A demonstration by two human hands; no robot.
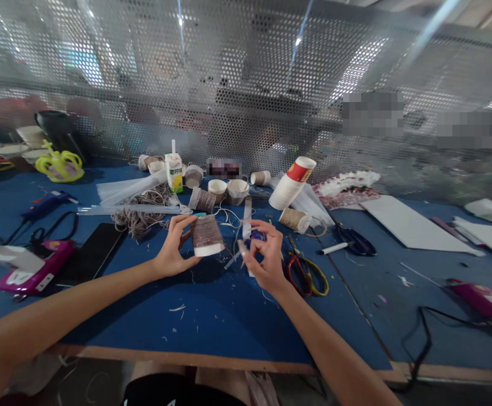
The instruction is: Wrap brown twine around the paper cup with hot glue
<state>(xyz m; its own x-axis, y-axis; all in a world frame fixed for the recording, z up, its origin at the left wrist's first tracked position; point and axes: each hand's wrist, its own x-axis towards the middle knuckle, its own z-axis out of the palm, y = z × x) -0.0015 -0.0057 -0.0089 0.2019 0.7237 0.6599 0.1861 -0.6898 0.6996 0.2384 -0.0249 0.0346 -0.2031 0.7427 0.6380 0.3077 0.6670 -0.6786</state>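
A paper cup point(207, 234) wound with brown yarn, its white rim bare and facing down, is tilted slightly above the table. My left hand point(176, 248) grips it from the left, thumb near the rim and fingers at the other end. Just right of the cup, my right hand point(265, 254) is closed in a pinch, with a thin strand of yarn point(230, 250) running from the cup towards its fingertips. Behind that hand, a dark blue object point(257, 235) and a clear strip point(247, 210) are partly covered. Scissors point(300, 275) with red and yellow handles lie beside its wrist.
Tangled yarn point(138, 211), a drink carton point(173, 172) and several wrapped cups stand behind my hands. A leaning cup stack point(290, 186) is farther right. Magenta glue guns point(45, 268) lie on both sides, and dark-handled scissors point(358, 241) to the right. Perforated metal point(229, 73) borders the blue table.
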